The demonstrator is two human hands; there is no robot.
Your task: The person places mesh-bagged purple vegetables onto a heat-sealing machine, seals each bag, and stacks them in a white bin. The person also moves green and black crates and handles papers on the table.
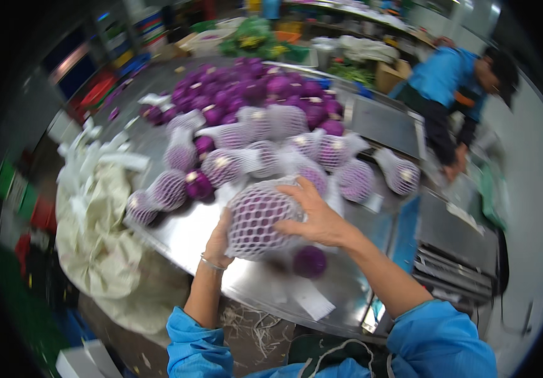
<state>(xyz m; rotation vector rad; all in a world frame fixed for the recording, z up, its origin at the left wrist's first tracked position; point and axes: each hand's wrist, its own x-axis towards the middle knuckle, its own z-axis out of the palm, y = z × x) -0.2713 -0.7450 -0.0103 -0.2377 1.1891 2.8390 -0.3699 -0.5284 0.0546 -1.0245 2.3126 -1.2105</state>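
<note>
Between my hands is a purple cabbage in a white foam net sleeve (261, 222). My left hand (219, 238) presses its left side, and my right hand (311, 212) grips its right side with thumb and fingers. Below my right hand, an unwrapped purple cabbage (310, 261) sits on the metal table (247, 283). A flat white foam sleeve (316, 302) lies near the front edge. Several netted cabbages (355, 179) stand just beyond my hands, with a few bare ones (199, 184) among them.
A heap of bare purple cabbages (247, 90) covers the table's far part. At left stands a large pale sack (101, 231) topped with foam sleeves (87, 160). Metal scales or trays (455, 231) line the right side. A co-worker in blue (441, 80) bends over plastic bags at right.
</note>
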